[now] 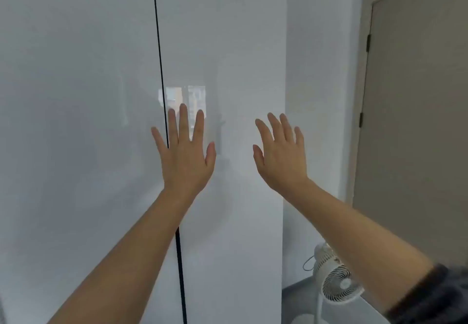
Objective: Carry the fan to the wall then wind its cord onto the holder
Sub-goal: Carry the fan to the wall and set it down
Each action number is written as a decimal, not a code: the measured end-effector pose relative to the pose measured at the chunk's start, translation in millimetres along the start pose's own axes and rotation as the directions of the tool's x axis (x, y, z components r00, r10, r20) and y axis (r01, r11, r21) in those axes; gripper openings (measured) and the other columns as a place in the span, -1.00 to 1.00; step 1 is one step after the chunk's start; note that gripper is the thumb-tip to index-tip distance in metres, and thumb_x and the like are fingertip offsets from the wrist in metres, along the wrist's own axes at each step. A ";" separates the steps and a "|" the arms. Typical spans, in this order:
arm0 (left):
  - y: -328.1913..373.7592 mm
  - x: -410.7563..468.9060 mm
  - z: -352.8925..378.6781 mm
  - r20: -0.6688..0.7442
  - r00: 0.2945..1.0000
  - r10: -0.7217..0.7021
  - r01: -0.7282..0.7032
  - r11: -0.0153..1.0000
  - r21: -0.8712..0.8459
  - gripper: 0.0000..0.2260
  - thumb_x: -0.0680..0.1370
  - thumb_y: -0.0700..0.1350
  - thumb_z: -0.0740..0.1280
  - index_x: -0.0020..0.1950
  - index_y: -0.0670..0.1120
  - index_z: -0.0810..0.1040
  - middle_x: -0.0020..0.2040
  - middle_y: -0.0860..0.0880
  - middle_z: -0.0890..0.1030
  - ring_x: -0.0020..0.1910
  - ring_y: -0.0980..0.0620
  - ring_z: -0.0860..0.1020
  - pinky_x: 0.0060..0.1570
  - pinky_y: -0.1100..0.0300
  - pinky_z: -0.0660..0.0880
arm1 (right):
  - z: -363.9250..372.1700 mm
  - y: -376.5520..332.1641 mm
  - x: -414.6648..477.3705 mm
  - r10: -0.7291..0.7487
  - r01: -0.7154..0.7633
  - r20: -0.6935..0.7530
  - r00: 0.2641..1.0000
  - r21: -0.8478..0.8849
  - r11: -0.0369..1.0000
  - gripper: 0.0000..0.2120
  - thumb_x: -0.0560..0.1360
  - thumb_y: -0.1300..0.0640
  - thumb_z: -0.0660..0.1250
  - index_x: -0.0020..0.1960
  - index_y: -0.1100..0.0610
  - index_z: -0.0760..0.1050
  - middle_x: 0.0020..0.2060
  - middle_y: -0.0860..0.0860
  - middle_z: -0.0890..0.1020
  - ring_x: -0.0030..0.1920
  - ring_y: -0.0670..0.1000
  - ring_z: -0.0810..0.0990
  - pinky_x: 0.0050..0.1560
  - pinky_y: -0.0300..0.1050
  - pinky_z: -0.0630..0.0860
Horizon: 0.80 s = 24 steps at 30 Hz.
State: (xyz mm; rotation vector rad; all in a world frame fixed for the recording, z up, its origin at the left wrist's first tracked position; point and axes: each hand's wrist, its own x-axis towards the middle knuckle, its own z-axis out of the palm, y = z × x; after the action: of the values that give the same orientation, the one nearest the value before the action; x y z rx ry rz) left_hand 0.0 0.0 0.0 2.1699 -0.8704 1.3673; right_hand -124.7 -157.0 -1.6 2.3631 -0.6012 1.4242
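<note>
Two bare hands are raised, fingers straight and spread, before a glossy white cabinet front [76, 70] split by a thin dark vertical gap [158, 44]. The left hand [186, 156] is seen over that gap, the right hand [281, 156] apart from it. Low at the right, a white fan [336, 283] is partly hidden by the right forearm, a thin cord [307, 264] looped beside it. A beige door [417, 121] is seen beyond.

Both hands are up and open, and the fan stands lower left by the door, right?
No: the head view shows the fan lower right by the door. The left hand and right hand are indeed up and open.
</note>
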 end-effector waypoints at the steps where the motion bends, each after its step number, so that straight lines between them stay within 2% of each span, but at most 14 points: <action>1: 9.3 -0.8 4.2 0.029 1.000 0.005 -0.005 1.000 0.008 -0.43 0.59 0.12 -0.03 0.58 -0.02 0.01 0.59 -0.14 -0.03 0.57 -0.17 -0.08 0.44 -0.33 -0.04 | 1.5 9.3 -2.4 0.018 -0.018 0.028 0.999 -0.001 1.000 -0.51 0.57 -0.02 0.14 0.47 0.07 0.23 0.47 0.12 0.27 0.49 0.19 0.15 0.39 0.26 0.19; 4: 42.1 -11.5 27.3 0.056 0.997 0.060 -0.059 0.998 -0.024 -0.44 0.58 0.11 -0.03 0.56 -0.03 0.08 0.59 -0.14 0.04 0.57 -0.15 -0.03 0.46 -0.27 -0.01 | 18.4 48.3 -19.0 0.037 -0.037 0.047 0.998 -0.012 0.999 -0.52 0.56 0.00 0.16 0.45 0.09 0.25 0.46 0.13 0.29 0.48 0.20 0.18 0.37 0.26 0.21; 7: 89.6 -29.3 56.3 0.131 0.989 0.065 -0.057 0.996 -0.062 -0.46 0.57 0.09 -0.02 0.54 -0.05 0.16 0.56 -0.14 0.15 0.54 -0.15 0.11 0.43 -0.19 0.14 | 39.0 95.0 -41.5 0.043 -0.044 0.120 0.992 0.003 0.999 -0.53 0.56 0.01 0.17 0.45 0.09 0.26 0.45 0.13 0.30 0.47 0.19 0.20 0.36 0.23 0.25; 12: 153.6 -54.2 95.5 0.207 0.977 0.059 -0.025 0.987 -0.161 -0.51 0.58 0.02 0.12 0.49 -0.10 0.27 0.48 -0.14 0.32 0.36 -0.17 0.38 0.20 -0.07 0.41 | 60.9 159.5 -74.5 0.026 -0.051 0.216 0.976 0.113 0.992 -0.53 0.58 0.03 0.15 0.45 0.10 0.23 0.42 0.13 0.33 0.40 0.17 0.30 0.14 0.11 0.48; 17: 213.1 -78.8 141.7 0.237 0.969 0.074 -0.015 0.970 -0.243 -0.55 0.54 0.00 0.10 0.40 -0.13 0.37 0.34 -0.12 0.47 0.16 -0.13 0.50 0.01 0.00 0.46 | 94.2 229.7 -113.3 0.021 -0.047 0.312 0.950 0.076 0.996 -0.56 0.57 0.02 0.14 0.42 0.11 0.27 0.27 0.07 0.49 0.14 0.13 0.51 -0.17 0.03 0.55; 21: 246.0 -92.2 186.0 0.252 0.958 0.134 -0.051 0.949 -0.312 -0.64 0.49 -0.07 0.14 0.23 -0.14 0.47 0.09 -0.07 0.58 -0.02 -0.11 0.54 -0.12 0.04 0.44 | 124.9 273.9 -135.9 0.038 -0.057 0.373 0.927 0.040 0.998 -0.60 0.56 0.04 0.17 0.36 0.14 0.36 0.14 0.07 0.57 0.05 0.14 0.55 -0.14 0.04 0.52; 24: 271.3 -97.2 235.1 0.275 0.945 0.175 -0.062 0.924 -0.376 -0.71 0.45 -0.16 0.22 0.16 -0.14 0.49 0.00 -0.06 0.59 -0.09 -0.10 0.54 -0.17 0.04 0.47 | 161.7 306.5 -142.4 0.080 -0.095 0.411 0.908 0.016 0.995 -0.62 0.55 0.04 0.18 0.33 0.15 0.39 0.09 0.08 0.59 0.01 0.15 0.57 -0.14 0.06 0.54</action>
State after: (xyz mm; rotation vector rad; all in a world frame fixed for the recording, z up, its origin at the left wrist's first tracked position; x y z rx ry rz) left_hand -71.9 -317.5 -179.9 2.0841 -1.2795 0.8409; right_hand -216.4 -470.2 -185.7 2.7163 -0.8005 0.9723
